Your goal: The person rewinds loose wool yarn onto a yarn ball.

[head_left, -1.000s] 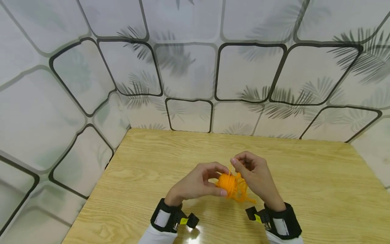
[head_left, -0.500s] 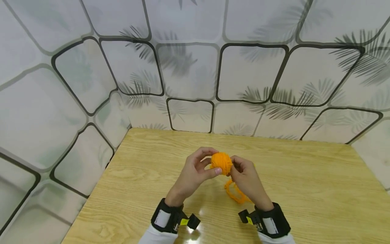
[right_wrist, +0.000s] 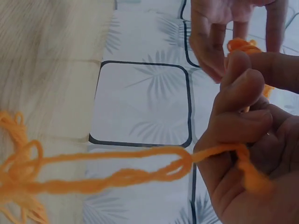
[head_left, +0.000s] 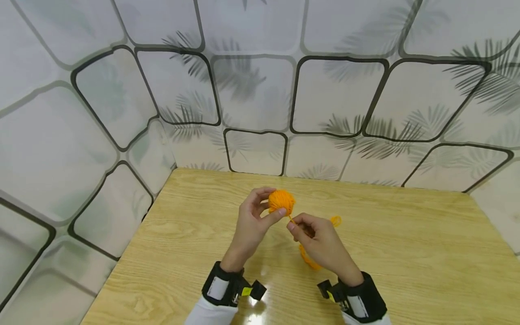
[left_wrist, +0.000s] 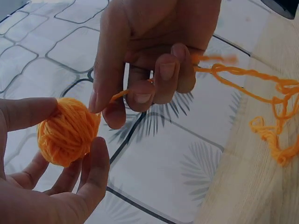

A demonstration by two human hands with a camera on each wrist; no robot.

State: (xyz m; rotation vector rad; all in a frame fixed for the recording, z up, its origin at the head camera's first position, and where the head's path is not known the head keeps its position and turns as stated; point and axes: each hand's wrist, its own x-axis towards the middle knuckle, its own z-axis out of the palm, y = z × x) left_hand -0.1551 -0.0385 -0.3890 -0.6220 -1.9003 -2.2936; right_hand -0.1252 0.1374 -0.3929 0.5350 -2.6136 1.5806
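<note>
A small orange yarn ball is held up over the table between the thumb and fingers of my left hand. My right hand sits just right of it and pinches the strand that leads off the ball. In the right wrist view, the yarn's tail lies across the right palm, and a looped length stretches from that hand toward the table. Loose yarn lies on the wood under the right hand, partly hidden by it. Another small loop shows beyond the knuckles.
The wooden table ends at a patterned wall covering at the back and left. Black straps with small cameras circle both wrists, below them white sleeves.
Both hands have shifted up and left with the ball. The right hand first drew a strand above the ball, then came against it, and now stands slightly apart with a short strand between.
</note>
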